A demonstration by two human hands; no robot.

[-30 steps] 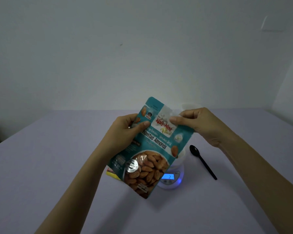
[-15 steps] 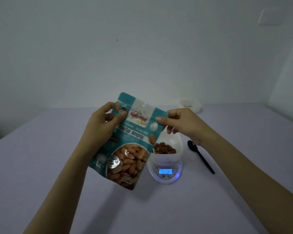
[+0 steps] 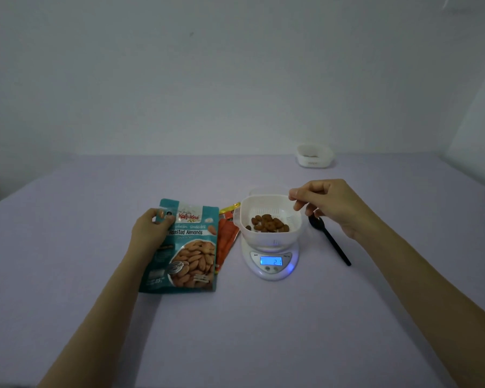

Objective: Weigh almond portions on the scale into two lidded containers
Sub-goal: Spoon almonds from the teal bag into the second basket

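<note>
A white container with several almonds in it stands on the small white scale, whose blue display reads 21. The teal bag of roasted almonds lies flat on the table left of the scale. My left hand grips its upper left corner. My right hand hovers at the container's right rim, fingers curled together with nothing visible in them. A second white container sits far back on the right.
A black plastic spoon lies right of the scale, partly under my right hand. An orange packet lies between the bag and the scale, half covered by the bag. A pale lid-like shape shows just behind the container on the scale.
The bag was held up in both hands over the scale. My left hand has lowered it to the table on the left, and my right hand has let go and moved to the container's rim.
</note>
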